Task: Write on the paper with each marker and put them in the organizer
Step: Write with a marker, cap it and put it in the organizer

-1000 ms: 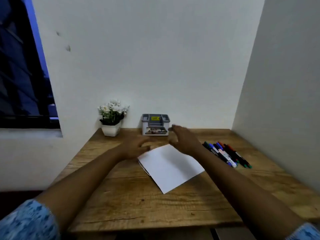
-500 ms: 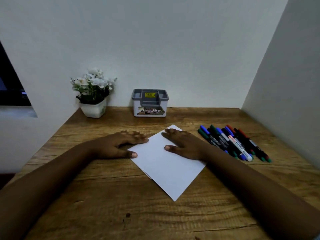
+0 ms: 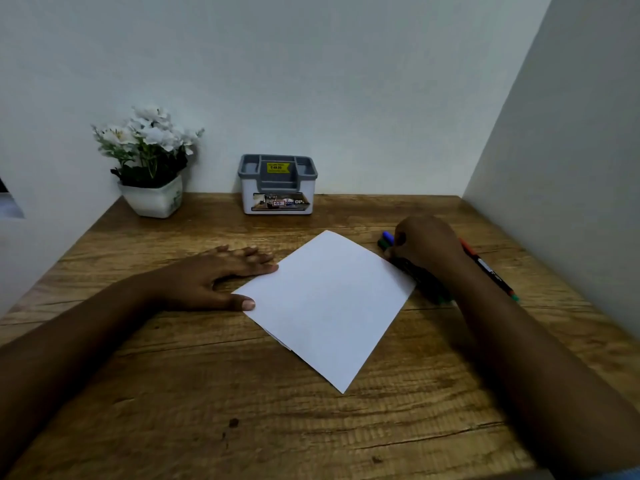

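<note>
left of the paper (image 3: 329, 303) the left hand (image 3: 214, 278) lies flat, thumb on its edge. right of the paper the right hand (image 3: 426, 247) curls over the markers (image 3: 388, 237), can't tell if i've got one. organizer (image 3: 277, 185) sits behind the paper.

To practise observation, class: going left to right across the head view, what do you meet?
White square pot of white flowers → grey-rimmed white plastic organizer → right hand → red-capped black marker. Left hand and white paper overlap others.

One paper (image 3: 329, 299), one organizer (image 3: 277, 188), one flower pot (image 3: 152, 199), at least three markers (image 3: 486, 267), maybe more.
</note>
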The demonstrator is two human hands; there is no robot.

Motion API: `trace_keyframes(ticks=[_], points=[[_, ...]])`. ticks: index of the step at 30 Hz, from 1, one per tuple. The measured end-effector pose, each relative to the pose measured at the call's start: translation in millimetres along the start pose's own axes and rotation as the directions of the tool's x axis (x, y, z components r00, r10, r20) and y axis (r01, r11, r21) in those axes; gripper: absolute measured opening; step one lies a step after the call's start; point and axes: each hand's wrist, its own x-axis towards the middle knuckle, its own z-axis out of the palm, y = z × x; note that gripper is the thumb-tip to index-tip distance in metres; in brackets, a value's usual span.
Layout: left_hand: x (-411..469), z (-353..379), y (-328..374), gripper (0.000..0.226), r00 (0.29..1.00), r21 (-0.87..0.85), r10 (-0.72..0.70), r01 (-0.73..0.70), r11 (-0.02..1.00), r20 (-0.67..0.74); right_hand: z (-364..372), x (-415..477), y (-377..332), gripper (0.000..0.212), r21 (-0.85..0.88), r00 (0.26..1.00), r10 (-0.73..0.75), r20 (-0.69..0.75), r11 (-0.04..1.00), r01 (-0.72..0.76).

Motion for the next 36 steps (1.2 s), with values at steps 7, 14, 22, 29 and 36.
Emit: trace_keyframes(ticks=[7, 14, 22, 29, 36], points=[[-1.3, 0.6, 2.7, 0.069, 1.000, 0.064, -0.012, 0.012, 0.998, 0.000, 4.4, -3.8, -12.7, 0.017, 0.081, 0.999, 0.013, -0.039, 0.997, -0.009], [-3.9, -2.3, 24.9, 0.069, 0.944, -0.403, -0.208, 0.091, 0.911, -0.257, -14.1, -31.6, -70.3, 0.016, 0.339, 0.901, -0.366, -0.234, 0.837, 0.429], [19.1, 3.2, 75.6, 0.034, 0.776, -0.877, -0.412, -0.446, 0.178, -0.478, -24.0, -58.9, -124.1, 0.018, 0.992, 0.941, -0.319, 0.114, 0.088, -0.090], [19.4, -4.1, 76.9, 0.019, 0.662, -0.839, -0.616, -0.543, -0.004, -0.426, -9.8, -62.8, -136.9, 0.016, 0.987, 0.951, -0.303, 0.058, 0.161, -0.009], [19.2, -12.3, 79.9, 0.015, 0.590, -0.794, -0.693, -0.607, -0.042, -0.414, -7.5, -65.9, -147.9, 0.016, 0.851, 0.950, -0.255, -0.178, 0.444, 0.279]])
